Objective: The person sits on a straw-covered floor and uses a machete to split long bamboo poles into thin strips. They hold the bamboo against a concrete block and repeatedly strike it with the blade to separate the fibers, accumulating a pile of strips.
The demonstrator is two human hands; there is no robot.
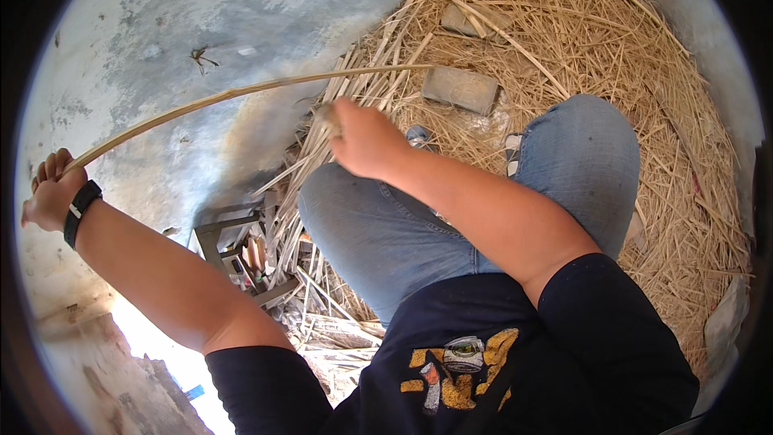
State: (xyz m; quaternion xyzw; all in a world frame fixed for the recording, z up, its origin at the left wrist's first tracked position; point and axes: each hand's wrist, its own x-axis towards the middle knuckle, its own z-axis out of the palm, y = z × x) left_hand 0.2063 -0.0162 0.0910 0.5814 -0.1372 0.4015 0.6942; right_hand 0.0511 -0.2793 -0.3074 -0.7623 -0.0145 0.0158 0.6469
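A long, pale, bamboo-like strip (233, 94) runs in a curve from the far left to a grey brick (460, 90) on the straw. My left hand (58, 191), with a black band at its wrist, is closed around the strip's near end. The strip's other end meets the brick's upper left corner. My right hand (366, 138) is closed just below the middle stretch of the strip, above my left knee. A small brownish thing (328, 118) shows at its fingers, too smeared by motion to name.
Loose straw and thin split strips (596, 32) cover the floor ahead and to the right. Another brick (475, 20) lies farther off. A stained pale blue wall (201, 16) rises on the left. Beside my left knee, a dark frame (211, 243) stands among scraps.
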